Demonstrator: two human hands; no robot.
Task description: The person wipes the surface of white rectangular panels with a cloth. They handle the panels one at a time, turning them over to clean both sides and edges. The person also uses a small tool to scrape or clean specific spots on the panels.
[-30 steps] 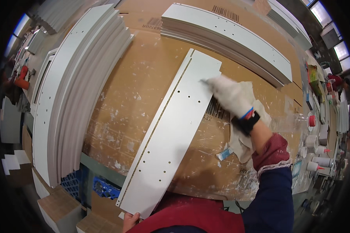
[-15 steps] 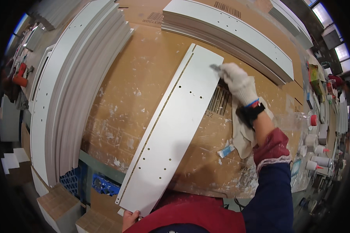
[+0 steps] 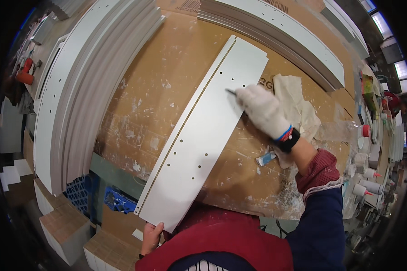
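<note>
- Left of both grips: stacked panels (image 3: 54, 86)
- Left hand (image 3: 153, 233) — grasping the near end of the white board (image 3: 196, 131)
- Over the board, gloved right hand (image 3: 264, 108) — clenched around a dark tool (image 3: 231, 92)
- Right of that grip: crumpled cloth (image 3: 290, 90)

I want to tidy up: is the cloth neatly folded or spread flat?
Neither: the cloth lies crumpled, with loose creases and an uneven outline. The right arm hides part of it.
</note>
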